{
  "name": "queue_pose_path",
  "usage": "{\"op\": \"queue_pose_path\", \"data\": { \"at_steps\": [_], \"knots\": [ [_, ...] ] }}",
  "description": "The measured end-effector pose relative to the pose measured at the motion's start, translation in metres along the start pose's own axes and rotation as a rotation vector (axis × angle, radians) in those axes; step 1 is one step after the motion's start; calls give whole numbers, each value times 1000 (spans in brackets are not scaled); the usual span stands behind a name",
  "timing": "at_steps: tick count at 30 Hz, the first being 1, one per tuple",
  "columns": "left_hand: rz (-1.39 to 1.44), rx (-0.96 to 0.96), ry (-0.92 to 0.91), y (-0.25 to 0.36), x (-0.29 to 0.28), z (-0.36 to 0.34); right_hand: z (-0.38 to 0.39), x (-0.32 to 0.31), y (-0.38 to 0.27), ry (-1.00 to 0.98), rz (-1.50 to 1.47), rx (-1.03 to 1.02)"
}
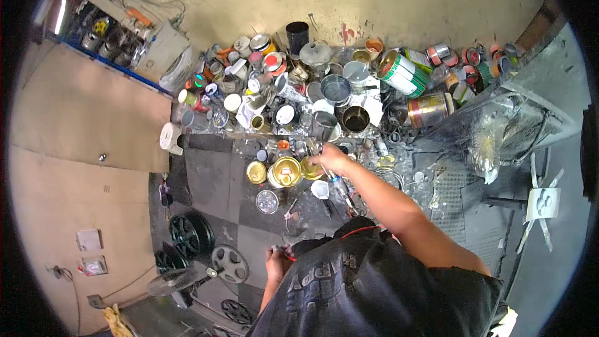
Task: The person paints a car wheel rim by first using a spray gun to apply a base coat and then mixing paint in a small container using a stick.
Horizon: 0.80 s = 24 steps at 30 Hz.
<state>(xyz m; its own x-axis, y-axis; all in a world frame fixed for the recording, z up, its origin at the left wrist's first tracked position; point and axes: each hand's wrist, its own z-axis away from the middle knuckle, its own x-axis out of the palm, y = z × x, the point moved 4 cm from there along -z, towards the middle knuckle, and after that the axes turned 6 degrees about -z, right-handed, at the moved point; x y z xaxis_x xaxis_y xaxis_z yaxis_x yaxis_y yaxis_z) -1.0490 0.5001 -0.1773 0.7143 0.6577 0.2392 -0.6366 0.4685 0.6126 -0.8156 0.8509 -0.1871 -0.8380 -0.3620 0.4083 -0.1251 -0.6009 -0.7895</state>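
Observation:
My right hand (331, 160) reaches out to the front of the cluttered bench, its fingers curled down among small containers. Whatever it grips is too small to make out. A gold round can (287, 171) stands just left of it, with another gold can (256, 172) farther left. Under my right forearm lies a tool with a blue part (340, 186). A white cup (320, 190) sits near that tool. My left hand (276, 264) is low beside my body with its fingers bent closed. Something small may be in it, but I cannot tell what.
Paint cans, cups and jars crowd the bench (215, 132) along the wall. A green-and-white can (404, 73) lies tilted at its right. Wheel rims (191, 235) and a fan (173, 282) stand at lower left. A plastic-wrapped object (493, 131) is at right.

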Motion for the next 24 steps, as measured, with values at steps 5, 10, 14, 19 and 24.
{"op": "queue_pose_path", "data": {
  "at_steps": [5, 10, 14, 19, 24],
  "knots": [
    [287, -41, 101, -15, -36, -11, -23, 0, -71, -63, -183, -16],
    [81, 85, -141, 3, -23, -7, -58, -15, -92, -74, -505, -83],
    [-41, 121, 121, 16, 25, 30, -85, -33, -99, -182, -566, -191],
    [-35, 94, 139, 4, -3, 29, -85, -23, -130, -296, -831, -325],
    [-30, 109, -3, 20, 16, 30, -81, -29, -143, -328, -931, -417]
  ]
}}
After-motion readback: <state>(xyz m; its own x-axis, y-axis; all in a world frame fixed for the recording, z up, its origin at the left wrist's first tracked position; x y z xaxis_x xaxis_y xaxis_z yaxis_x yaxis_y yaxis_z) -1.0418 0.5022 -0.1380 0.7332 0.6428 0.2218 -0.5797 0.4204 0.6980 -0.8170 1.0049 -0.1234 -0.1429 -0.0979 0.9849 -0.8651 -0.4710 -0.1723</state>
